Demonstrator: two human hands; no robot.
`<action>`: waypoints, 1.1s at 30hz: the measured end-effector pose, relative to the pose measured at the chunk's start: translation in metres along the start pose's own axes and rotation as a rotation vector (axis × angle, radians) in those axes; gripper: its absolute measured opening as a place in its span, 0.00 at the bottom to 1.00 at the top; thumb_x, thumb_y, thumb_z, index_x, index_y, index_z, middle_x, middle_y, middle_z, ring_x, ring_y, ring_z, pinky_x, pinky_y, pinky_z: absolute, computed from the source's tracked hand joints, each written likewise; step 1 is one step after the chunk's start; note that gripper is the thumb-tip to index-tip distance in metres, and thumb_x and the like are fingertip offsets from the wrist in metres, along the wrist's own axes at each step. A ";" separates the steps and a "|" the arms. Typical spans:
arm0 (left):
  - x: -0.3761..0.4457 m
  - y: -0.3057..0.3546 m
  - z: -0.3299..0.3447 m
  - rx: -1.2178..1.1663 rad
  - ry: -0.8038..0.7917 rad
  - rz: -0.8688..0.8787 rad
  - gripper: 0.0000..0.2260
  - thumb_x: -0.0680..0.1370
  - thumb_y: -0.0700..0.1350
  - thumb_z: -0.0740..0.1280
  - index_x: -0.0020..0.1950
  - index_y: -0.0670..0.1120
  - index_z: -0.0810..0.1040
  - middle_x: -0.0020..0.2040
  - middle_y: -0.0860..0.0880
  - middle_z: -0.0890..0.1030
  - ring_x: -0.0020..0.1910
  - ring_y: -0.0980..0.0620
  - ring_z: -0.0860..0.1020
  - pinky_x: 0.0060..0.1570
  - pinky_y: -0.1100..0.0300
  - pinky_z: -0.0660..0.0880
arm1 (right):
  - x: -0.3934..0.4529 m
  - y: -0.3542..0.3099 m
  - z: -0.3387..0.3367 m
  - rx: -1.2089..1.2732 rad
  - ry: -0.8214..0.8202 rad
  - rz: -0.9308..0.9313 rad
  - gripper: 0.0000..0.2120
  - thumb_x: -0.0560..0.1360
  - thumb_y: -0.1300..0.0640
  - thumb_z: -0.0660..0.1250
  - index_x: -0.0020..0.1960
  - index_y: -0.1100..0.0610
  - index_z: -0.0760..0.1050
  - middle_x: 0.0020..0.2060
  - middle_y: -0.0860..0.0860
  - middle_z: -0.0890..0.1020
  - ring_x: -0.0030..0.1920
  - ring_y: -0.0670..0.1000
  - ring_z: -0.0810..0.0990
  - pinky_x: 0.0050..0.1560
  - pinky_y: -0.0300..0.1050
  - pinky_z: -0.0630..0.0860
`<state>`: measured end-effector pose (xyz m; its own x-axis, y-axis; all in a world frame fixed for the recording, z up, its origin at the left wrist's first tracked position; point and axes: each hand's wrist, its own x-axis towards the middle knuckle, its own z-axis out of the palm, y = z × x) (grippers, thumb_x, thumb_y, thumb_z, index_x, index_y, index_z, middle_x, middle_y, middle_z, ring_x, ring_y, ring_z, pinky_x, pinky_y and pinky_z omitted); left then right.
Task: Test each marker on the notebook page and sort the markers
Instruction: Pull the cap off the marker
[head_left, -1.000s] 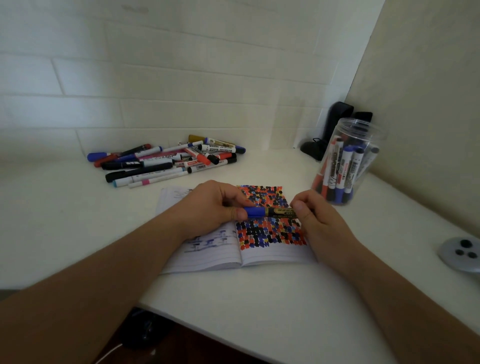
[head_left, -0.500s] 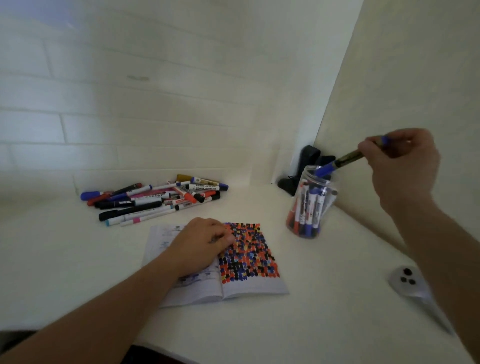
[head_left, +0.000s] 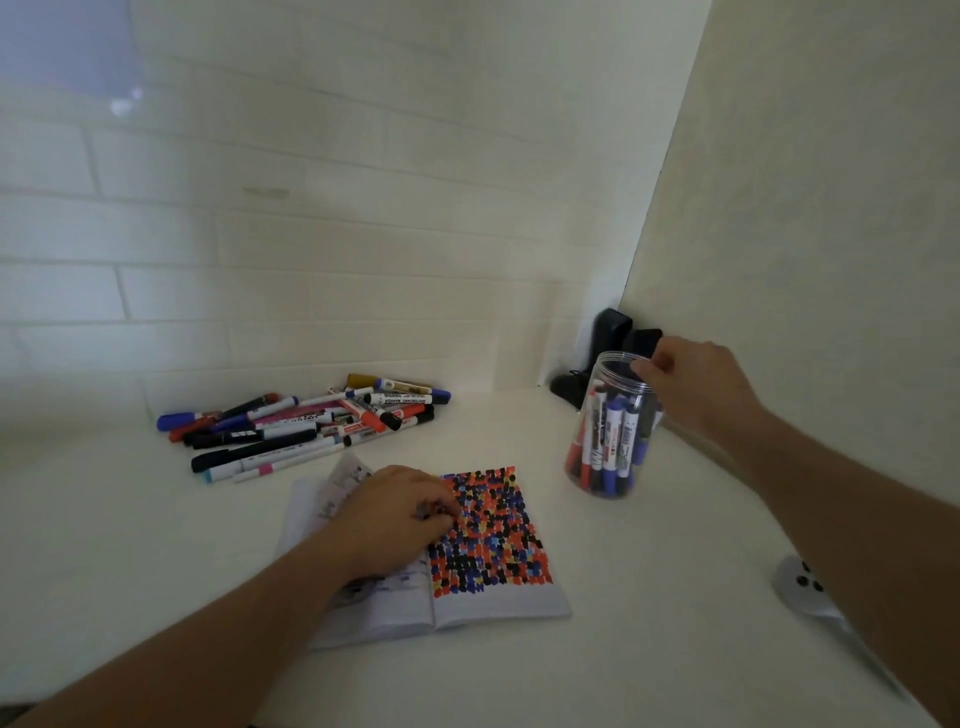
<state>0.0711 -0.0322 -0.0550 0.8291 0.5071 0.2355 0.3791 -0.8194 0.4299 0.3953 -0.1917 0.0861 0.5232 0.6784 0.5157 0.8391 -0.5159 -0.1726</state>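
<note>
An open notebook lies on the white table, its right page covered in red, blue and black test marks. My left hand rests palm down on its left page with fingers loosely bent, holding nothing. A clear plastic jar stands to the right with several red, blue and black markers upright inside. My right hand hovers at the jar's far rim, fingertips pointing down at the opening, nothing visible in them. A pile of loose markers lies at the back left near the wall.
A black object stands in the back corner behind the jar. A grey round device with dark buttons lies at the right, partly hidden by my right forearm. Tiled wall runs behind; a plain wall closes the right side.
My right hand carried the blue-capped marker from the notebook up to the jar; the marker is no longer in my fingers, and the hand has dropped to the jar's rim. My left hand stayed on the notebook.
</note>
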 end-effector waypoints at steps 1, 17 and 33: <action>0.001 -0.001 -0.001 -0.035 -0.025 -0.015 0.09 0.80 0.54 0.69 0.60 0.60 0.84 0.62 0.62 0.80 0.63 0.60 0.73 0.67 0.58 0.68 | -0.002 0.002 0.005 -0.005 -0.002 -0.030 0.20 0.83 0.42 0.61 0.41 0.55 0.79 0.32 0.52 0.80 0.36 0.55 0.76 0.38 0.47 0.68; 0.047 -0.082 -0.041 0.375 0.254 -0.259 0.18 0.80 0.49 0.66 0.70 0.59 0.75 0.59 0.50 0.80 0.56 0.48 0.78 0.53 0.50 0.79 | -0.105 -0.106 0.122 0.659 0.165 -0.176 0.03 0.81 0.55 0.67 0.50 0.49 0.79 0.49 0.44 0.75 0.48 0.43 0.75 0.46 0.33 0.72; 0.014 -0.053 -0.078 0.496 0.385 -0.071 0.08 0.80 0.56 0.69 0.48 0.55 0.72 0.35 0.57 0.74 0.32 0.57 0.71 0.33 0.59 0.68 | -0.112 -0.107 0.117 0.728 -0.073 -0.190 0.04 0.81 0.54 0.65 0.50 0.46 0.78 0.46 0.38 0.77 0.49 0.41 0.77 0.45 0.30 0.71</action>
<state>0.0309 0.0392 -0.0064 0.6228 0.5488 0.5576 0.6494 -0.7601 0.0226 0.2640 -0.1514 -0.0517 0.3472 0.7674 0.5390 0.7889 0.0717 -0.6103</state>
